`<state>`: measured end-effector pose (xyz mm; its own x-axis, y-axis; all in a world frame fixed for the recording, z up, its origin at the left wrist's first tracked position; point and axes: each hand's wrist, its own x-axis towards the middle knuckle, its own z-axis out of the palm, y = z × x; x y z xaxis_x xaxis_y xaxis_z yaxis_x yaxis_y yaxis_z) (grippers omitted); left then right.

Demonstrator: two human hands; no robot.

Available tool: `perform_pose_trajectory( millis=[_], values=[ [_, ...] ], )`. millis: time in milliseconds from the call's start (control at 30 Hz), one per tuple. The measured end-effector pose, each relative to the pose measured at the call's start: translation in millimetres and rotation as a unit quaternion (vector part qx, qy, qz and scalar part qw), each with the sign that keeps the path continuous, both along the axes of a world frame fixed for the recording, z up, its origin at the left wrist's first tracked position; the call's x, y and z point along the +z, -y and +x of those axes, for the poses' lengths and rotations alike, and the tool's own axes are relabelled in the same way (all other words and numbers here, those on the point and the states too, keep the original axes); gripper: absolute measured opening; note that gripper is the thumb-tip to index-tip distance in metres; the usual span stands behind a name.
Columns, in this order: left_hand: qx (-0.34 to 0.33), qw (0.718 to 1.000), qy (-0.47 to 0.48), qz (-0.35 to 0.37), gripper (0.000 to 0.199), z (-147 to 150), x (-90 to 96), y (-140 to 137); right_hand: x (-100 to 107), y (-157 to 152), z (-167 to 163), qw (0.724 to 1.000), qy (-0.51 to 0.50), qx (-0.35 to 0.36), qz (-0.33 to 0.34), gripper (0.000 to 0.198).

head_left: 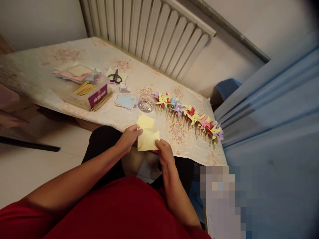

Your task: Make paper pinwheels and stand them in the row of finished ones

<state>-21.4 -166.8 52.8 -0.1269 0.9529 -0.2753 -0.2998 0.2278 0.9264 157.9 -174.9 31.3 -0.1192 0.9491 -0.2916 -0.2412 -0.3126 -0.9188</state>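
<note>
Between my two hands is a yellow paper square, held over the table's front edge, with slits at its corners and a small mark in its middle. My left hand pinches its upper left corner, thumb on top. My right hand grips its right edge, thumb on top and fingers underneath. Just beyond it lies another yellow paper sheet with a slit, on the tablecloth. Past that stands a clear round dish of small shiny pieces, beside a stack of paper squares with light blue on top.
A row of finished paper pinwheels on sticks lies to the right. At left are a plastic box with sticks, loose sticks, coloured papers, black scissors and small white boxes. A radiator stands behind the table.
</note>
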Motion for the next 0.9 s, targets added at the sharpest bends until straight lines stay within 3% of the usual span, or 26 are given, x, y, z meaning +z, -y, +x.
perform_pose_trajectory(
  millis=[300, 700, 800, 900],
  values=[
    [0.051, 0.998, 0.024, -0.025, 0.024, -1, -6.5, -5, -5, 0, 2, 0.999, -0.033, -0.008, -0.020, 0.050],
    [0.041, 0.998, 0.006, -0.046, 0.016, 7, -20.9, 0, -21, 4, 4, 0.996, 0.081, -0.029, -0.009, 0.026],
    [0.012, 0.998, -0.051, -0.037, 0.022, 4, -34.4, -1, -29, 0, 12, 0.994, 0.096, -0.043, -0.016, 0.026],
    [-0.014, 0.977, -0.212, 0.009, 0.029, -8, -51.9, -8, -36, -9, 26, 0.992, 0.111, -0.065, -0.015, 0.026]
  ],
)
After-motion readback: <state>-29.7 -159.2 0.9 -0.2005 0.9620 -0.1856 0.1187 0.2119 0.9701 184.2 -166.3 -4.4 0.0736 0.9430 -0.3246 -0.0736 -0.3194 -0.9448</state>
